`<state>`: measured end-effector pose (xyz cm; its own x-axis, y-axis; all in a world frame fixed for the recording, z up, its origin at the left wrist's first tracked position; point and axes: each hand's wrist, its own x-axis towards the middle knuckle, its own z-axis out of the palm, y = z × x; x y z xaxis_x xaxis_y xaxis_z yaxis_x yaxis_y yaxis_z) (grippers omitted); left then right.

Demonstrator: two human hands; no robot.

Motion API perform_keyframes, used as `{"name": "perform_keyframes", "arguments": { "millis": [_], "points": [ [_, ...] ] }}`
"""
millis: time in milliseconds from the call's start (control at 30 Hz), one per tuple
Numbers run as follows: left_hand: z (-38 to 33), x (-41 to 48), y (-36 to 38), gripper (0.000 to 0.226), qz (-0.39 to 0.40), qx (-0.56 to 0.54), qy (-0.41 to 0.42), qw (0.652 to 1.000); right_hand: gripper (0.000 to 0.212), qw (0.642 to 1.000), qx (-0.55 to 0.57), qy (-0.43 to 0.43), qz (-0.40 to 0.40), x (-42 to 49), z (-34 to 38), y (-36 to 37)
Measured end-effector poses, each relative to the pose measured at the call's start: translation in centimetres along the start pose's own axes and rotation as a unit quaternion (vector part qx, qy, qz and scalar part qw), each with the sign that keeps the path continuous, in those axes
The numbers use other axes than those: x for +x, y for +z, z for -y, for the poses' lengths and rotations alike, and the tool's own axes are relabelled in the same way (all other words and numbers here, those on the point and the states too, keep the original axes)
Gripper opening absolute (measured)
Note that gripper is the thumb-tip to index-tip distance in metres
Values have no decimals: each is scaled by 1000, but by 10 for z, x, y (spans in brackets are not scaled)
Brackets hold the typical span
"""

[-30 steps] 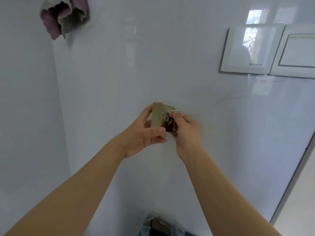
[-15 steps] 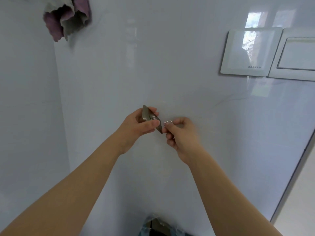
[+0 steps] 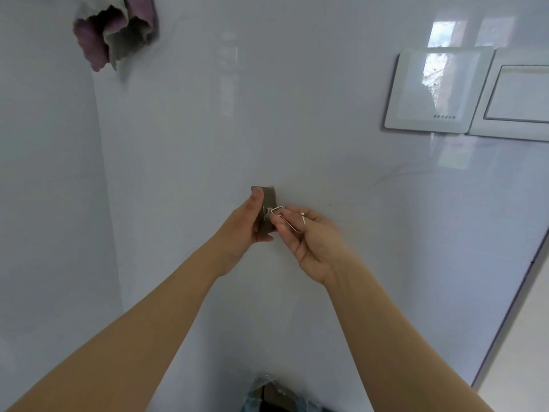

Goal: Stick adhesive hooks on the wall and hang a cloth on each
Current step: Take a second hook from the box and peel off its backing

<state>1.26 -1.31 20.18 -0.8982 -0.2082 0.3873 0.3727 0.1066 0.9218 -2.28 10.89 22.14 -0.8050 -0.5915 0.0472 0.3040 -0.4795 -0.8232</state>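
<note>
One cloth [image 3: 116, 31] already hangs on the wall [image 3: 297, 114], far up-left of the switch [image 3: 430, 90]. Below-left of the switch, the left hand [image 3: 243, 224] grips a hook plate [image 3: 269, 197] and the right hand [image 3: 312, 242] pinches its wire [image 3: 286, 220]. Judged remaining: stick the plate, hang a cloth.

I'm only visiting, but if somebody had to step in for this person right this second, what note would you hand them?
Left hand: grips the brown adhesive plate in front of the wall; whether it is stuck on yet cannot be told.
Right hand: pinches the wire hook, one end at the plate's middle fitting.
Done: one cloth hangs at upper left; its hook is hidden.
Left: probably join wire hook and plate, press the plate firmly to the wall, then hang a second cloth; none is in view.
</note>
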Motion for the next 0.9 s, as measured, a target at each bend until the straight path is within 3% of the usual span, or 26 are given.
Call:
{"name": "perform_keyframes", "arguments": {
  "millis": [300,900],
  "points": [
    [3,-1,12,44,3,-36,6,999,15,998,56,21,-19,2,-11,3],
    [6,3,23,38,-111,-95,-55,988,13,994,-88,30,-58,8,-16,-1]
  ]
}}
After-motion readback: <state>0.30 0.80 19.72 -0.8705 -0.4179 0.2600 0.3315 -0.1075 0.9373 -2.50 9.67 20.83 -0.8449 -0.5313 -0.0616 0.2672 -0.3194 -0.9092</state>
